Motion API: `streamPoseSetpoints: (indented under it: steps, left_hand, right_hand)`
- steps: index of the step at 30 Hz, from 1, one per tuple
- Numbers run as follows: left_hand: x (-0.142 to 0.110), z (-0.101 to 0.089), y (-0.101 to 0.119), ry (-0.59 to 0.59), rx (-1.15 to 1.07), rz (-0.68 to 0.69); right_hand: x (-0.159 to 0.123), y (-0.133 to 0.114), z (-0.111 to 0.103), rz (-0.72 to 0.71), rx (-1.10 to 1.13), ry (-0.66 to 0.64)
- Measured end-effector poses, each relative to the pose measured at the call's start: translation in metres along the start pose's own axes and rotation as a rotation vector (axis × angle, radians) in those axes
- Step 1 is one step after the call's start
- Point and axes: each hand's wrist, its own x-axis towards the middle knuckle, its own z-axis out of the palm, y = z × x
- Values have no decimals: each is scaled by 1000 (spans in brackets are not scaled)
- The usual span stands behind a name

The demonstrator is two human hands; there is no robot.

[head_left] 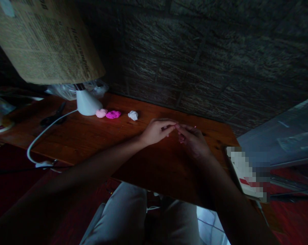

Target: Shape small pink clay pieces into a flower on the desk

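Observation:
My left hand (156, 131) and my right hand (193, 141) meet fingertip to fingertip over the middle of a reddish wooden table (92, 139). Both have their fingers curled into a pinch; whatever lies between the tips is too small and dark to make out. To the left, near the lamp, lie three soft lumps apart from my hands: a pale pink lump (101, 113), a bright pink lump (113, 114) and a white lump (133, 115).
A white lamp base (86, 102) with a newsprint shade (45, 41) stands at the back left, its white cord (41, 134) looping across the table. Black scissors (53, 115) lie beside it. A dark brick-pattern wall (207, 61) runs behind. A blurred booklet (245, 173) sits at the right edge.

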Motion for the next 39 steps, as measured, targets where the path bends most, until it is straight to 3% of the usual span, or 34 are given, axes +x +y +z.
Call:
streamPoseSetpoints:
  steps: [19, 33, 39]
  left_hand:
    - [0, 1, -1, 6, -29, 17]
    - [0, 1, 0, 43, 118, 27]
    - [-1, 1, -3, 39, 160, 18]
  right_hand:
    - [1, 1, -1, -15, 50, 33]
    - [2, 1, -2, -15, 64, 67]
    - [1, 2, -2, -51, -25, 23]
